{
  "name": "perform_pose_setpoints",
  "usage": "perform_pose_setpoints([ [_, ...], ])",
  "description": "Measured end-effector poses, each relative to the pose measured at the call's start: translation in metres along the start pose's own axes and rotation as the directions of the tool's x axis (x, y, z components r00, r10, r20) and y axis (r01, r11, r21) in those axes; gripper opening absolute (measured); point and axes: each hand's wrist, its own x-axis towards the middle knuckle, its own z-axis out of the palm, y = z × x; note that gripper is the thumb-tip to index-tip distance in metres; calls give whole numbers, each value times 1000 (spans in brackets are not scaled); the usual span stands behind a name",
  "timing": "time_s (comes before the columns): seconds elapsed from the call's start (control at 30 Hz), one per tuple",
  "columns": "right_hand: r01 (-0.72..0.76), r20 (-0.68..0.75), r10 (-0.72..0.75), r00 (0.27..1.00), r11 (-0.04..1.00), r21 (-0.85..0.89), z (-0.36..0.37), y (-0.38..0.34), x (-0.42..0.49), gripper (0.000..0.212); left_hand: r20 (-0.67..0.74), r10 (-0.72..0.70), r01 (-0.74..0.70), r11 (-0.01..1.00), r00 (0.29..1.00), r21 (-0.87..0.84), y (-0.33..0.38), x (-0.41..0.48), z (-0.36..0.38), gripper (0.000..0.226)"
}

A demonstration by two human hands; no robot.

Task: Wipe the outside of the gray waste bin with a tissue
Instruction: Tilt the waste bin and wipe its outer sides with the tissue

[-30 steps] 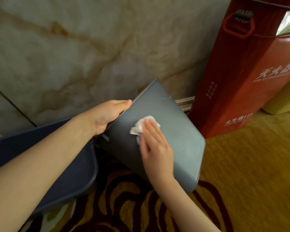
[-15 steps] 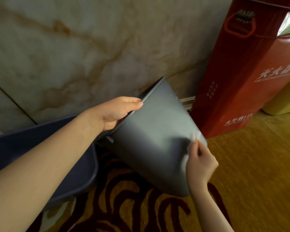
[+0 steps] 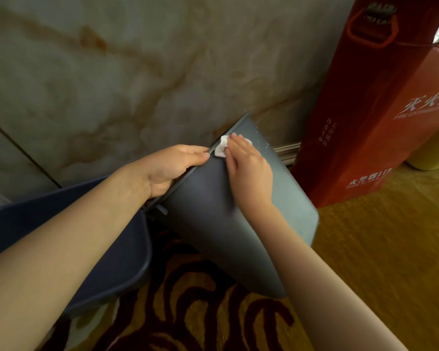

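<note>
Fingers [image 3: 235, 145] of the right hand [image 3: 249, 168], pressed together, press the tissue [image 3: 220, 148] beside the bin [image 3: 238, 224] rim; next likely wiping downward.

Marble wall [image 3: 137, 72] fills the upper left, red fire extinguisher box [image 3: 380, 110] stands upper right, dark blue bin [image 3: 122, 249] lower left, patterned carpet [image 3: 200, 320] along the bottom

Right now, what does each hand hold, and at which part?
Left hand grips the gray waste bin at its rim. Right hand presses a tissue on the bin's outside.
</note>
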Motion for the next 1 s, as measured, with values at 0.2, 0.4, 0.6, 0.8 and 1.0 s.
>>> perform_pose_setpoints([
  [0.2, -216, 3, 216, 976, 976, 19, -1, 33, 45, 33, 52, -26, 25, 1000, 998, 9, -2, -2, -6, 26],
  [0.4, -361, 70, 358, 931, 932, 33, -6, 63, 36, 34, -14, -44, 44, 999, 999, -16, -5, -2, -10, 27],
  [0.6, -488, 49, 486, 873, 872, 41, -8, 82, -1, 34, -110, -66, 57, 995, 992, -83, -5, -2, -11, 19],
  [0.8, -132, 173, 105, 979, 980, 150, 3, 12, -10, 35, -161, -72, 58, 995, 984, -86, 2, -1, -2, 17],
  [1.0, 47, 90, -58, 994, 992, 119, -4, -14, -99, 39, -223, -96, 86, 995, 970, -54, 3, -5, 2, 30],
])
